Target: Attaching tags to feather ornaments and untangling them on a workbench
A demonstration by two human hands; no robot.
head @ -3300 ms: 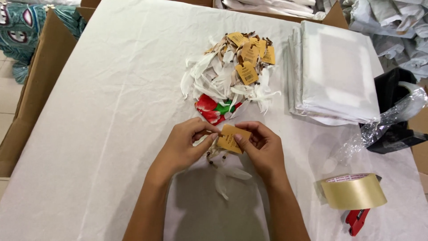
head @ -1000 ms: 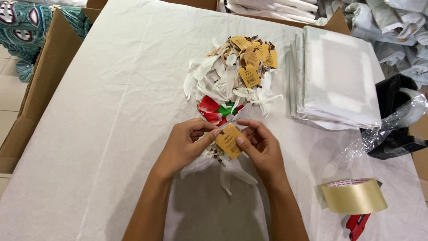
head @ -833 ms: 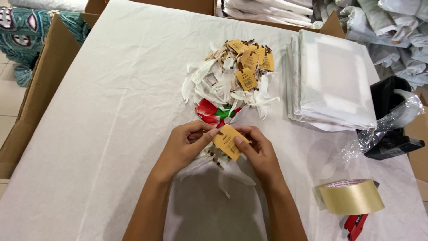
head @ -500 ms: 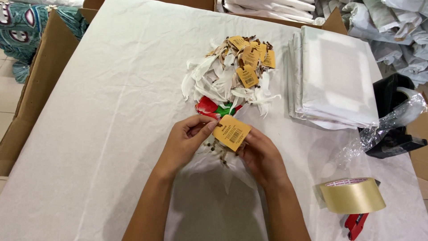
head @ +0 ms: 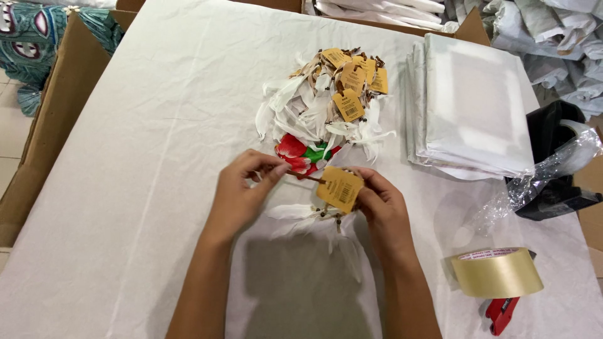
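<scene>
- The right hand (head: 384, 210) has its fingers (head: 366, 188) pinched shut on a small yellow-brown paper tag (head: 340, 189) with dark print on it. The tag sits tilted, in the middle of the table, just in front of the person.
- The left hand (head: 242, 191) has its fingers (head: 274, 169) closed on a thin brown string (head: 306, 178) that runs across to the tag. The two hands are near each other, with the string and tag between them.
- Under the tag lies a small bunch of white feathers (head: 301, 216) with dark beads. It rests on the table between the hands and touches the tag.
- Just past the hands lies a red, green and white patterned piece (head: 301, 152). I cannot tell what it is made of.
- Past that is a pile of white feathers with more yellow-brown tags (head: 333, 94) on top.
- All of this sits on a table covered in white crinkly paper (head: 157, 125).
- To the right of the pile is a neat stack of flat white folded bags (head: 474, 107).
- Near the right arm stands a roll of clear tan sticky tape (head: 497, 272). A red tool (head: 500, 312) peeks out just under it.
- Farther right is a black box (head: 553, 163) with crinkly clear plastic wrap (head: 540, 179) on it.
- Brown cardboard box walls (head: 50, 119) stand along the left side of the table.
- Blue-green patterned cloth (head: 31, 44) sits at the far left corner.
</scene>
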